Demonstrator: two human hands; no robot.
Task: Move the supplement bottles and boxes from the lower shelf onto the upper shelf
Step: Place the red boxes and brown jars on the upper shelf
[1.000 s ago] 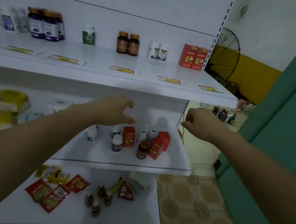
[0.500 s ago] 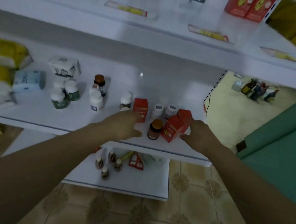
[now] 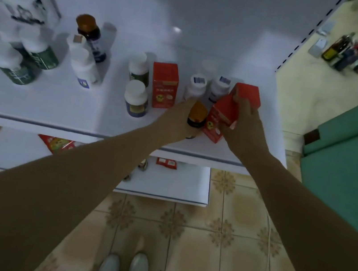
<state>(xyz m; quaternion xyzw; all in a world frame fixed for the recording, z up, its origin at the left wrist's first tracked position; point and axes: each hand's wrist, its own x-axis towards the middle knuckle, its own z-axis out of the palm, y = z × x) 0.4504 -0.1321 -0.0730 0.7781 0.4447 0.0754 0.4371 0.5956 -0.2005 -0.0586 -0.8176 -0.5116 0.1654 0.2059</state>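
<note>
head view: the lower shelf (image 3: 49,105) carries three red boxes (image 3: 164,85), two amber-capped bottles (image 3: 86,24) and at least eight white-capped bottles (image 3: 136,95). the left hand (image 3: 175,120) curls its fingers round the near amber-capped bottle (image 3: 197,115), which is upright with its cap up. the right hand (image 3: 244,122) clamps thumb and fingers on the front red box (image 3: 218,116), its long axis tilted and its top leaning right, by the shelf's front edge.

Under your right fingers (image 3: 245,108) the front box (image 3: 217,118) is red with a yellow face print; the rear box (image 3: 249,93) past their tips is plain red. Against your left fingers (image 3: 185,108), the brown bottle (image 3: 197,116) wears an orange cap. Left of them, the standing box (image 3: 164,85) is red with yellow markings.
</note>
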